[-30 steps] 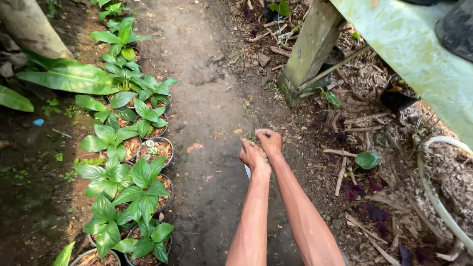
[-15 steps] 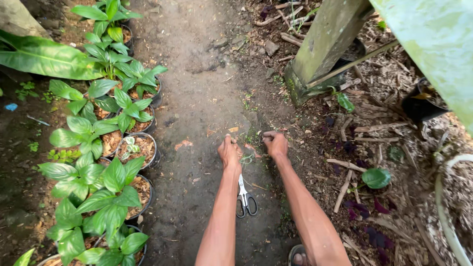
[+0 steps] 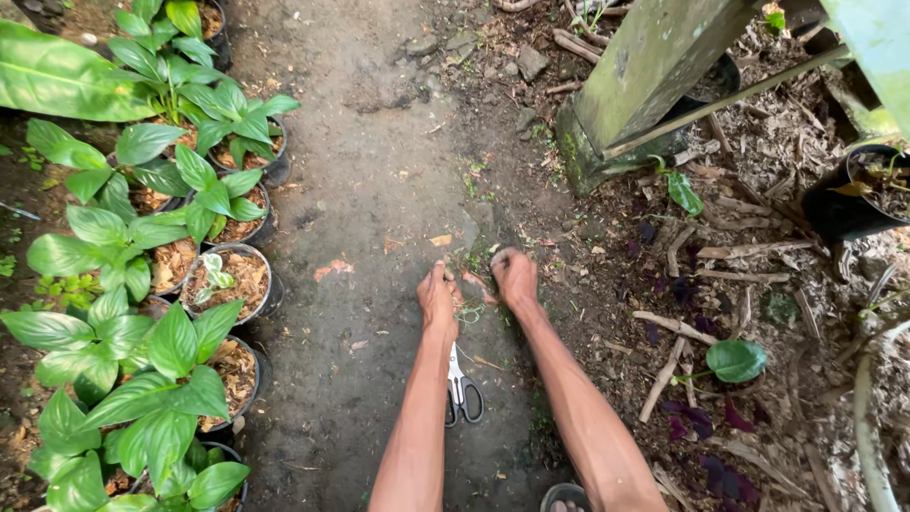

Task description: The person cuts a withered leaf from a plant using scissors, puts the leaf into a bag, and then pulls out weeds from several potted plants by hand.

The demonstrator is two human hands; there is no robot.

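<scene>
Both my arms reach down to a dirt path. My left hand [image 3: 439, 296] and my right hand [image 3: 515, 276] are close together at the ground, fingers curled around small green weeds [image 3: 471, 305] growing at the path's edge. What exactly each hand grips is hidden by the fingers. A pair of scissors [image 3: 462, 393] with dark handles lies on the path just under my left forearm, untouched.
A row of black pots with broad green-leaved plants [image 3: 180, 351] lines the path's left side. A mossy wooden post [image 3: 630, 90] stands at the upper right. Sticks, dry leaves, purple leaves and a black pot [image 3: 848, 194] cover the right side.
The view has shifted so the post and pots sit higher. My hands stay at the same weed patch, drawn slightly closer together. The scissors have not moved.
</scene>
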